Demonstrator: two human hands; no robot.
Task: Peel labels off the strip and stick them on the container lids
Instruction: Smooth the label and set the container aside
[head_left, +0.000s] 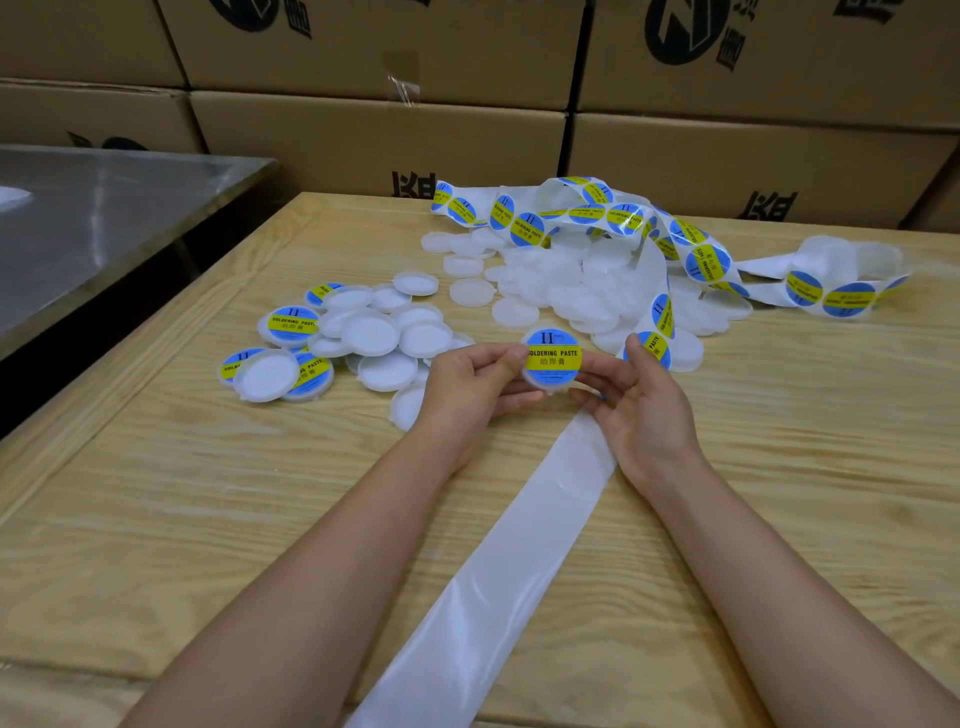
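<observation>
Left hand (467, 384): clamped on the held lid at centre frame, thumb pressed on the left edge of its label, fingers curled beneath.
Right hand (641, 410): gripped the same lid from the lower right, fingers curled under its rim; index finger raised beside the lid, near a label on the strip.
Held lid (551, 358): round, white, raised just above the table, face up; carried a blue and yellow round label reading "SOLDERING PASTE".
Label strip (623, 218): lay coiled and twisted across the upper right of the frame, draped over the bare lids, with many labels on it.
Spent backing (493, 571): white, no labels on it, ran from under the right hand down to the bottom edge.
Bare lids (561, 280): heaped at upper centre, white, mostly overlapping.
Labelled lids (353, 338): piled left of centre, just beside the left hand; some showed labels, most lay underside up, showing white hollows holding nothing.
Cartons (389, 135): stacked along the top of the frame, taped closed; contents could not be told.
Wooden table (208, 493): bore all of the above.
Steel table (104, 218): stood at upper left, apart from the wooden one.
</observation>
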